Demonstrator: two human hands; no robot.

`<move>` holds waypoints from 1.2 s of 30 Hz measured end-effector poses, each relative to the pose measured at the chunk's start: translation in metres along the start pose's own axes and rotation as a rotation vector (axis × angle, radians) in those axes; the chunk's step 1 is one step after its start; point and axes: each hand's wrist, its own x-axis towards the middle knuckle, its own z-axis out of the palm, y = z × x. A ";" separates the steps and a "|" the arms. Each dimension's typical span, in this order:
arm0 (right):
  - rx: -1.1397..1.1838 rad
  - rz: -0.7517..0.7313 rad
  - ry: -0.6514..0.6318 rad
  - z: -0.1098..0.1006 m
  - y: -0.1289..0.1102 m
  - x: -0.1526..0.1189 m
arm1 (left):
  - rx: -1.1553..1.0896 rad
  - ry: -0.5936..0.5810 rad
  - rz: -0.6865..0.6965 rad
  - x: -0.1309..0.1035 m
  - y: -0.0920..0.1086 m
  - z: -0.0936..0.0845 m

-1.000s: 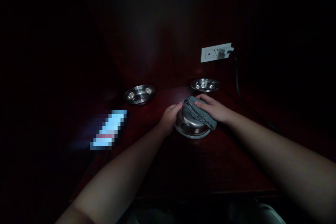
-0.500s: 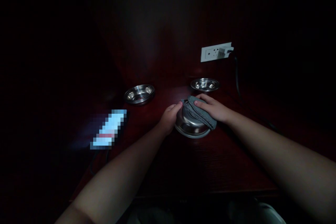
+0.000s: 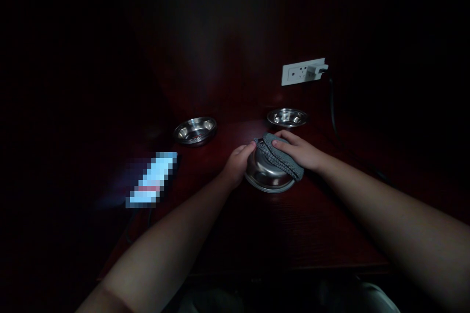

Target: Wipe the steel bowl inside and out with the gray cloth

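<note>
R hand [image 3: 296, 149], cloth [image 3: 281, 159] on bowl [image 3: 265, 172], pixelated scrn [image 3: 153, 178]

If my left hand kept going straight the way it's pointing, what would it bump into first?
Probably the gray cloth, whose end sits at your left hand's thumb tip, over the metal bowl that hand grips. Your right hand seems to come next, though depth is unclear.
</note>
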 end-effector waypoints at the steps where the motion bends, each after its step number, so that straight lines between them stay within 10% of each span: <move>1: 0.001 -0.003 -0.001 0.000 0.000 0.000 | -0.001 -0.007 -0.002 0.000 0.000 0.000; 36: 0.035 0.023 -0.033 0.000 -0.003 -0.001 | 0.023 -0.007 -0.030 0.000 0.001 -0.001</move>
